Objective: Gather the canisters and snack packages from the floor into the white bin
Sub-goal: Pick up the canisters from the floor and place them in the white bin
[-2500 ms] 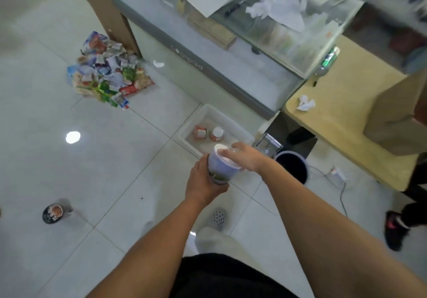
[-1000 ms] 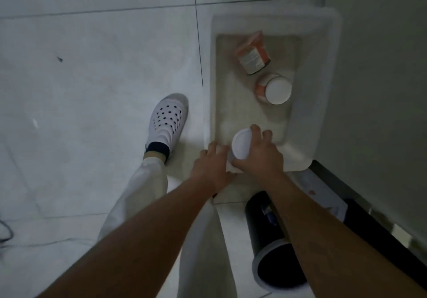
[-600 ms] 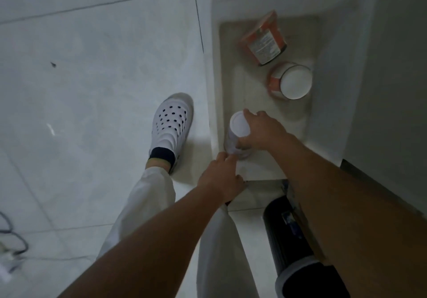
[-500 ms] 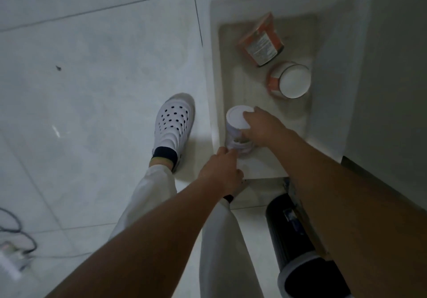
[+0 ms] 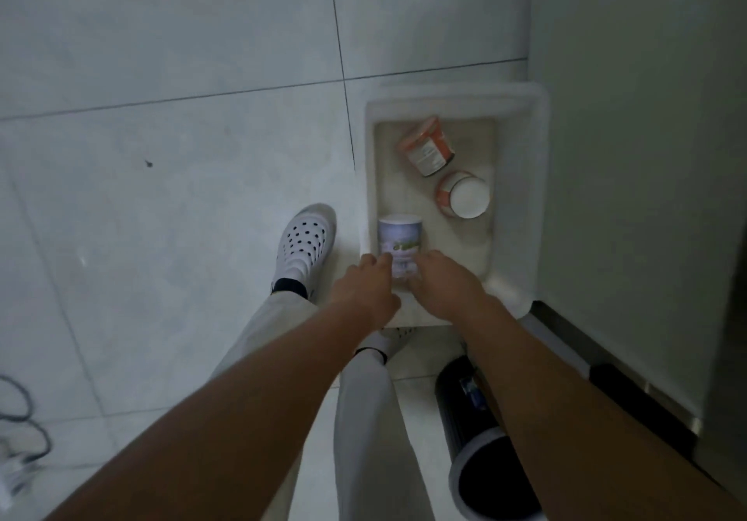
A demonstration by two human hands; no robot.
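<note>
Purple canister (image 5: 400, 239) lies in the white bin's (image 5: 541, 165) near-left corner by two orange canisters (image 5: 426, 148), left hand (image 5: 364, 292) fingers flat against it, right hand (image 5: 444, 288) curled over it; I see no snack packages binned yet.

The bin (image 5: 539, 181) is being kept on the floor (image 5: 161, 56), against the cabinet (image 5: 626, 157) on its right. Inside, the far canister (image 5: 426, 149) is being followed by the middle canister (image 5: 465, 197) just before it. The near canister (image 5: 400, 244), at the near left corner, is being flanked by the left hand (image 5: 364, 290) and the right hand (image 5: 444, 286). A shoe (image 5: 305, 246) is being kept left of the bin, and a basket (image 5: 473, 431) before it.
</note>
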